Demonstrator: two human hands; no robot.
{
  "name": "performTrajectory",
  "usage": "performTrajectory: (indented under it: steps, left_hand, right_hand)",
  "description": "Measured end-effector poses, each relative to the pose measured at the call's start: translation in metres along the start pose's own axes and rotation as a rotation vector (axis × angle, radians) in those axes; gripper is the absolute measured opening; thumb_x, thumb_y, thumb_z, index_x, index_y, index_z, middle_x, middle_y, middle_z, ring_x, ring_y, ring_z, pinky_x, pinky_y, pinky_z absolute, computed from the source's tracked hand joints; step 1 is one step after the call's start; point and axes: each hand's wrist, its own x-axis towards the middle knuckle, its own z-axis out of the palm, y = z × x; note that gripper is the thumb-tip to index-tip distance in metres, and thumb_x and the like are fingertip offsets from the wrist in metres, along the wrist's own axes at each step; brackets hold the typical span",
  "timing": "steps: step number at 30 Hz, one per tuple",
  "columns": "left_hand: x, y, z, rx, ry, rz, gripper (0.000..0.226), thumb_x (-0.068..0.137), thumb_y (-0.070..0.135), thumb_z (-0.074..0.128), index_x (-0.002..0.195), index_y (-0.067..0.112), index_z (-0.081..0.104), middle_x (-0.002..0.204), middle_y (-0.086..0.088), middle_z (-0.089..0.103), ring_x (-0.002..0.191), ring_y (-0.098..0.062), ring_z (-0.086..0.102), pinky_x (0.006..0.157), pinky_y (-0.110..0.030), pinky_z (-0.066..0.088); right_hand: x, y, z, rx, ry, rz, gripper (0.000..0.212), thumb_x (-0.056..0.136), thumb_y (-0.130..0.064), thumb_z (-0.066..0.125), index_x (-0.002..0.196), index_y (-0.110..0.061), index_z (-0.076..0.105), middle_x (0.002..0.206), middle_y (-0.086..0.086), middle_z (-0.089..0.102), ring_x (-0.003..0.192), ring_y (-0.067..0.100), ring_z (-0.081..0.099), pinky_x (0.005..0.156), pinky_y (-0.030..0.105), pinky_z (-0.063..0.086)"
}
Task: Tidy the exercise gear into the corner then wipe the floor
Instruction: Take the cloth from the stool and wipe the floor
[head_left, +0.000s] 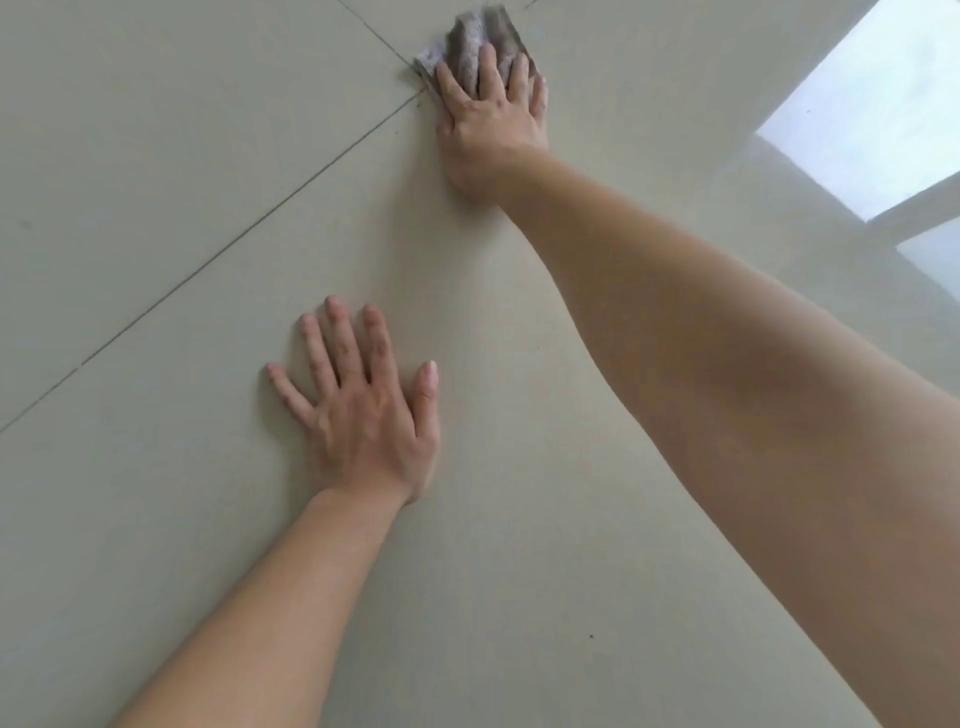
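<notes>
Fingers (506, 65) of the right hand (488, 124) lay spread and flat across a grey cleaning cloth (475, 44), pressing it down against the floor rather than curling around it. That crumpled, mottled cloth sat at the far end of the reach, right where two dark grout lines (249, 234) crossed between the pale tiles (156, 130). Behind the hand, the bare right forearm (727, 364) stretched long and straight back toward the person. Closer in, the left hand (366, 415) rested palm down on the tile, its fingers fanned wide and gripping nothing, well apart from the cloth, with its bare forearm (270, 597) running back to the lower edge of the view. Off to the right, bright window reflections (857, 114) shone on the glossy floor, near the outstretched arm but not touching it.
</notes>
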Motion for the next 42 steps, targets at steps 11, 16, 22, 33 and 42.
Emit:
performTrajectory:
  steps: [11,16,22,33,42]
  left_hand:
    - [0.002,0.002,-0.005,-0.003,-0.068,-0.01,0.077,0.092,0.058,0.02,0.155,0.013,0.021,0.163,-0.016,0.011,0.15,-0.035,0.006,0.112,-0.067,0.003]
    - [0.005,0.006,-0.017,0.039,-0.233,-0.032,0.075,0.097,0.057,0.019,0.157,0.015,0.004,0.164,-0.014,-0.008,0.15,-0.034,-0.01,0.114,-0.067,-0.003]
    - [-0.051,0.017,-0.087,0.045,-0.373,-0.012,0.076,0.099,0.059,0.016,0.157,0.012,0.004,0.164,-0.015,-0.006,0.151,-0.032,-0.006,0.119,-0.056,0.008]
    - [-0.131,0.006,-0.495,0.068,-0.214,0.114,0.069,0.1,0.054,0.01,0.157,0.016,0.008,0.165,-0.01,0.001,0.152,-0.026,-0.001,0.121,-0.05,0.008]
    - [-0.192,-0.044,-1.004,0.084,0.229,0.012,0.071,0.098,0.053,0.009,0.155,0.011,0.018,0.163,-0.015,0.013,0.15,-0.032,0.012,0.117,-0.053,0.018]
  right_hand:
    - [-0.097,0.187,-0.023,0.028,-0.064,0.24,0.056,0.097,-0.068,0.014,0.152,-0.056,0.01,0.168,-0.003,-0.007,0.154,0.027,-0.012,0.116,0.066,-0.01]
    - [-0.19,0.186,-0.004,0.078,-0.078,0.311,0.053,0.102,-0.059,0.016,0.154,-0.053,0.007,0.168,0.0,-0.009,0.154,0.03,-0.009,0.12,0.061,-0.003]
    - [-0.294,0.146,-0.002,-0.118,-0.134,0.207,0.046,0.105,-0.026,0.033,0.151,-0.03,0.031,0.164,0.002,0.024,0.14,0.027,0.04,0.099,0.038,0.036]
    - [-0.387,0.012,-0.382,0.074,-0.002,-0.054,0.039,0.107,-0.035,0.03,0.142,-0.035,0.045,0.132,-0.003,0.056,0.1,0.031,0.061,0.072,0.033,0.036]
    - [-0.492,-0.164,-0.853,0.118,0.322,-0.348,0.046,0.105,-0.048,0.021,0.141,-0.033,0.045,0.136,0.006,0.059,0.118,0.038,0.058,0.088,0.045,0.047]
